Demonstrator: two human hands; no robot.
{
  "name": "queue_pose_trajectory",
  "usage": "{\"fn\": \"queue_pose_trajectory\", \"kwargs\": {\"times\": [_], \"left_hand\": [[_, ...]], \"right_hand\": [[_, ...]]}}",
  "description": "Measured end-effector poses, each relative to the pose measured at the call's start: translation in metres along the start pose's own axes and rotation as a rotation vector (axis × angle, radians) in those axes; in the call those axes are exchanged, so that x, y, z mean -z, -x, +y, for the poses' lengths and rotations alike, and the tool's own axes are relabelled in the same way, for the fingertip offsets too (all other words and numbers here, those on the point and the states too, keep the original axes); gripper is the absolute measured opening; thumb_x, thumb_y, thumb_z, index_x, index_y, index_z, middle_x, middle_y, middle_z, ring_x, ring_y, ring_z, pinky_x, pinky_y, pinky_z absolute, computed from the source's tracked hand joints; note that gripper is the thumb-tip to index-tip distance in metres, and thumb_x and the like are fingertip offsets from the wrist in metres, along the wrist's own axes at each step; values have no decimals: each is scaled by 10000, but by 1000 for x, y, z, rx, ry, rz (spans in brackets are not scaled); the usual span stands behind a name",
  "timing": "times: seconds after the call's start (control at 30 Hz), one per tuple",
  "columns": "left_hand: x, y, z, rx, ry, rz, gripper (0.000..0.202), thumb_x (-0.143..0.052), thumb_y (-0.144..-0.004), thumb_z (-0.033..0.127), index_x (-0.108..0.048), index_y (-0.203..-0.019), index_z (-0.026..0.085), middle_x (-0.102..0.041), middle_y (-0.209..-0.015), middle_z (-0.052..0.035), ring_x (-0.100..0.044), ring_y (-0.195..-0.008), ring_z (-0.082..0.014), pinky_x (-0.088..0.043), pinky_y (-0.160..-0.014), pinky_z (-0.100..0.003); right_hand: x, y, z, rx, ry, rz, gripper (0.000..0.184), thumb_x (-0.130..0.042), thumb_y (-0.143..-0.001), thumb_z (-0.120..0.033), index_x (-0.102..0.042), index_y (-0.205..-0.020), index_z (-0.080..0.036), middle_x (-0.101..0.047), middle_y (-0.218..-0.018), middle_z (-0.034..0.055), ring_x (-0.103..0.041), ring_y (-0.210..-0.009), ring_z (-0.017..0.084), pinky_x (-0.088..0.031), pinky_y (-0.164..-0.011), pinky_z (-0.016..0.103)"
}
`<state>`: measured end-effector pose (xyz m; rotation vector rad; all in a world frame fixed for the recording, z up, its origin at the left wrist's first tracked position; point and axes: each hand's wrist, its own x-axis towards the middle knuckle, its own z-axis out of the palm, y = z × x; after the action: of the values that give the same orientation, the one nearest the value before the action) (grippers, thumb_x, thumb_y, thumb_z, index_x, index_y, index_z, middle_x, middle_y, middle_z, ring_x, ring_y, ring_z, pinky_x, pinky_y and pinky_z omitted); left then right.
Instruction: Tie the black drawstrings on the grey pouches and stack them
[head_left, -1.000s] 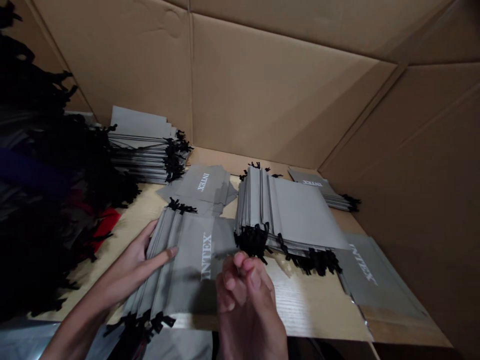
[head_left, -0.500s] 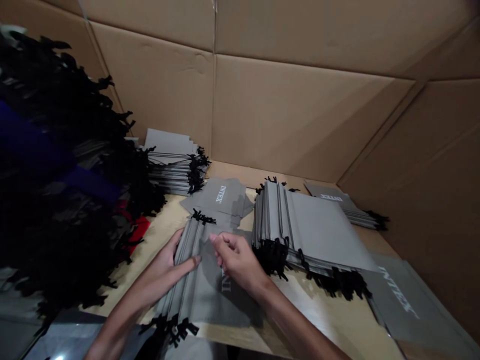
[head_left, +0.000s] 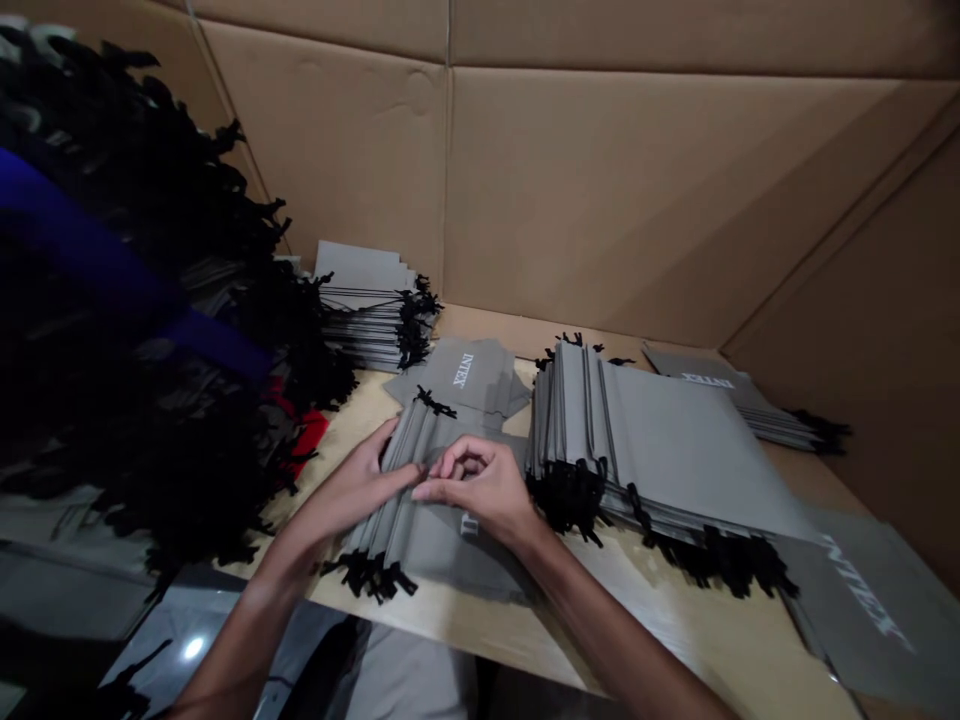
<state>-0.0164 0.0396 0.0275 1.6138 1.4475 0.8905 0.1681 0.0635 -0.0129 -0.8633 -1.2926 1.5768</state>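
In front of me lies a fanned bundle of grey drawstring bags (head_left: 420, 440) with black cord ends at both sides. My left hand (head_left: 371, 475) is closed around the bundle's left edge, thumb on top and fingers hidden behind it. My right hand (head_left: 480, 485) hovers over the top bag with its fingers curled and the thumb and fingertips pinched close to the left thumb. Whether a bag edge is between those fingertips is hidden. White lettering on the grey bag (head_left: 480, 565) below is partly covered by my right hand.
A larger stack of grey bags (head_left: 675, 440) stands to the right, another stack (head_left: 360, 260) at the back left. Loose bags (head_left: 480, 370) lie behind the bundle. A tall heap with black cords (head_left: 150, 300) rises at left. Cardboard walls (head_left: 600, 180) enclose the wooden tabletop (head_left: 637, 590).
My right hand has come down and left across the bundle, its pinched fingertips now beside the left thumb. My left hand keeps its hold. The whole view has shifted slightly.
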Motion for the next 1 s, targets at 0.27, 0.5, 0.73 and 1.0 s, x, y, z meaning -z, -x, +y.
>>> {"fn": "queue_pose_trajectory", "kwargs": {"times": [0.27, 0.5, 0.73, 1.0], "left_hand": [[6, -5, 1, -8, -282, 125, 620, -713, -914, 441, -659, -1468, 167, -754, -1438, -141, -701, -1321, -369, -550, -1127, -462], [14, 69, 13, -62, -474, 263, 400, -650, -1004, 555, -749, -1265, 269, -800, -1103, -64, -755, -1021, -289, -594, -926, -355], [-1, 110, -18, -178, -687, 163, 109, -759, -944, 414, -777, -986, 315, -805, -936, -31, -776, -894, -293, -614, -818, -374], [-8, 114, -17, -91, -613, 182, 228, -646, -1011, 511, -765, -969, 321, -789, -989, -41, -788, -949, -307, -632, -858, -391]], "right_hand": [[4, -6, 2, -10, 10, 16, 494, -1045, -550, -522, -745, -726, -171, -743, -725, 41, -578, -555, 117, -446, -501, 228], [6, -4, -1, 42, 45, -62, 504, -926, -732, -634, -793, -831, -158, -647, -577, -4, -567, -492, 122, -363, -466, 215], [6, 25, -40, 218, 205, -122, 509, -569, -1080, -595, -791, -843, -203, -728, -758, 19, -646, -633, 148, -449, -625, 265], [9, 101, -9, 457, 940, 185, 267, -585, -1064, -164, -692, -1292, -252, -742, -1186, 100, -680, -1090, 292, -547, -945, 425]]}}
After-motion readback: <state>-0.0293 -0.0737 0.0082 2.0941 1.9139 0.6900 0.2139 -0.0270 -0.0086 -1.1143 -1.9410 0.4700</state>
